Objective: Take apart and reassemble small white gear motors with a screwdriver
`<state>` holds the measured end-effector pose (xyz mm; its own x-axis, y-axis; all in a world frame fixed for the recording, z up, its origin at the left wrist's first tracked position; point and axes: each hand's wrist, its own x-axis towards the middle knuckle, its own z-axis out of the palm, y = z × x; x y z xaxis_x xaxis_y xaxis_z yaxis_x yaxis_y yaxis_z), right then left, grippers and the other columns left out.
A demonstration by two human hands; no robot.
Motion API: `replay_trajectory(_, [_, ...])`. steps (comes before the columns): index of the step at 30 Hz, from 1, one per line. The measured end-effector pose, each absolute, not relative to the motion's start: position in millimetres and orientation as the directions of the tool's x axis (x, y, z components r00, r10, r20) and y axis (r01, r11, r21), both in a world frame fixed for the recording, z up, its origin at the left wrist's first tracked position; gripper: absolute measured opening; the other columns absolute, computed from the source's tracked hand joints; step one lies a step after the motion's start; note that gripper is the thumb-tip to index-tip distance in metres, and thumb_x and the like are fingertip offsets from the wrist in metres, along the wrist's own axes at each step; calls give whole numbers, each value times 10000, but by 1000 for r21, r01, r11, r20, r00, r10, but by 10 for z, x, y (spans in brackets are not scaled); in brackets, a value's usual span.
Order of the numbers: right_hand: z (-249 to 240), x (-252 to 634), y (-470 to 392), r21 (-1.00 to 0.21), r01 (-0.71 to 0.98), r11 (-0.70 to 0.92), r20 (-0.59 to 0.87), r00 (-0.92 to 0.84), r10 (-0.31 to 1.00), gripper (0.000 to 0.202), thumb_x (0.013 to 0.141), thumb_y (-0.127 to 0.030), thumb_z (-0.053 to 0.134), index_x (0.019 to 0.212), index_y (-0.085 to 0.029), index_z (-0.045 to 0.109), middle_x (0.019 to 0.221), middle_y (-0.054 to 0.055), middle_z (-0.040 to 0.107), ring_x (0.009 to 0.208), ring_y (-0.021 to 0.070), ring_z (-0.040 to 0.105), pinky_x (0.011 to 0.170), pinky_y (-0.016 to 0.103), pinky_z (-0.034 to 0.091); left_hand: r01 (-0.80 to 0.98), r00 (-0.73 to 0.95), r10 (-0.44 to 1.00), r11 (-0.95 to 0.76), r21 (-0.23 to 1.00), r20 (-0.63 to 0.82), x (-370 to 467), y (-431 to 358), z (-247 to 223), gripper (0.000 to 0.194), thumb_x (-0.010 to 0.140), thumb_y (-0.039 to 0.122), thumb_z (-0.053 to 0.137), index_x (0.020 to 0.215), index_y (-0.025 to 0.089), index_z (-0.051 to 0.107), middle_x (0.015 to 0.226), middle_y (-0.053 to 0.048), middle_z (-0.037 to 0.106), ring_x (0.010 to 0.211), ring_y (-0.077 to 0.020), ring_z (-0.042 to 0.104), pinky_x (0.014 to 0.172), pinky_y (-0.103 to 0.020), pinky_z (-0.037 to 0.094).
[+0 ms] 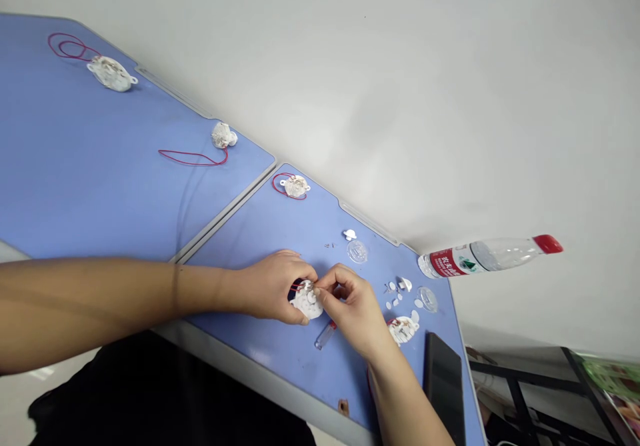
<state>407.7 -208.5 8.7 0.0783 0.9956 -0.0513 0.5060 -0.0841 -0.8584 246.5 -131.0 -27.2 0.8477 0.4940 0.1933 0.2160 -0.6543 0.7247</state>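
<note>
White disc unit [309,305] between both hands, near the front edge of the blue table [250,233]

Left hand [277,286] curled round the disc's left side, thumb low, fingers above; probably clamped there to steady it and keep the face clear. Right hand [354,309]: thumb and index finger pinched narrow at the upper right rim, likely for fine control. Too small to tell if they have the rim, a wire or some small part. Red wires [296,287] run out under the left hand, which seems to keep them off the face. Can't tell if disc touches tabletop.

Red-and-clear tool [326,335] lies just below the right hand, seemingly parked within reach. Clear round cover [357,252] and white knob-like piece [350,235] sit just beyond, tiny screw-like bits [329,245] beside them; grouped, I'd guess, so nothing rolls off.

Another wired disc [403,330] right of the right hand, among small white pieces [393,286]. Three more spread leftward along the far side, apparently out of the way. Dark phone-like slab [445,379] and bottle [450,263] at the right end, likely parked aside.
</note>
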Motion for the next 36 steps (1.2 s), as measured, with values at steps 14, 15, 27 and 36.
replay_trajectory(14, [123,4071,-2131,-826,560,-59,-45,39,998,72,755,-221,619,692,-194,641,707,11,588,623,145,539,584,283,448,211,853,487,-652,729,188,2461,-1301,-294,399,568,362,818,866,199,609,747,24,649,758,-187,619,917,-353,428])
replay_trajectory(15, [128,4069,-2134,-818,572,-58,-46,36,998,53,751,-220,626,708,-194,644,725,16,593,633,147,544,593,288,453,214,853,488,-652,728,186,2462,-1300,-291,403,566,358,821,871,196,611,751,22,653,758,-188,621,917,-353,429])
replay_trajectory(27, [126,3996,-2170,-710,703,-41,0,58,998,40,730,-171,587,728,-204,610,756,12,579,663,152,543,614,287,445,195,838,480,-707,680,259,2471,-1295,-351,399,562,358,807,868,189,614,756,15,666,765,-198,647,892,-349,456])
replay_trajectory(36, [73,3953,-2119,-791,575,-207,-121,186,975,56,664,-242,608,653,-207,566,705,0,539,625,149,496,577,283,421,212,830,487,-727,653,272,2459,-1310,-334,358,574,340,791,847,192,612,776,1,681,798,-211,666,956,-375,439])
